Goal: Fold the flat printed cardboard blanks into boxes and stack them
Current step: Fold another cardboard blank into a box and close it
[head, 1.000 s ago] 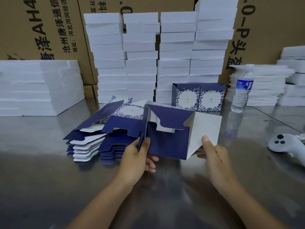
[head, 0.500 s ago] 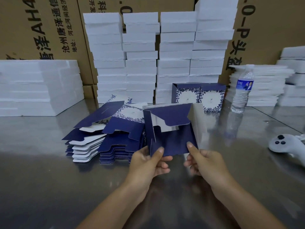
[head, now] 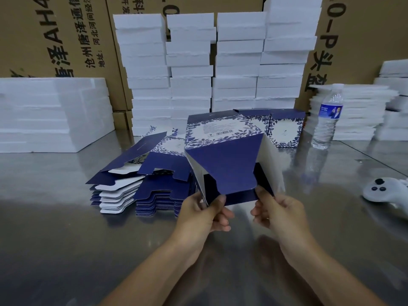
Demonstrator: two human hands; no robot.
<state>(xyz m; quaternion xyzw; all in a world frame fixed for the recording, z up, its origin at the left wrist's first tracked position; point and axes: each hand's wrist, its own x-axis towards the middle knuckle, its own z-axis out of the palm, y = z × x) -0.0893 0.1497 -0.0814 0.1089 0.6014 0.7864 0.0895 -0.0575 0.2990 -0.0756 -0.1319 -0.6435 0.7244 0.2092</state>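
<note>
Box (head: 229,151) is tipped over now vs half a sec ago, printed barcode face up, open end w/ navy flaps toward the person, so bottom flaps prob get tucked next. Held above the table btw both hands: left hand (head: 203,215) pinching the near-left edge, right hand (head: 278,213) pinching the near-right flap. Blanks (head: 136,186) sit just left.
</note>
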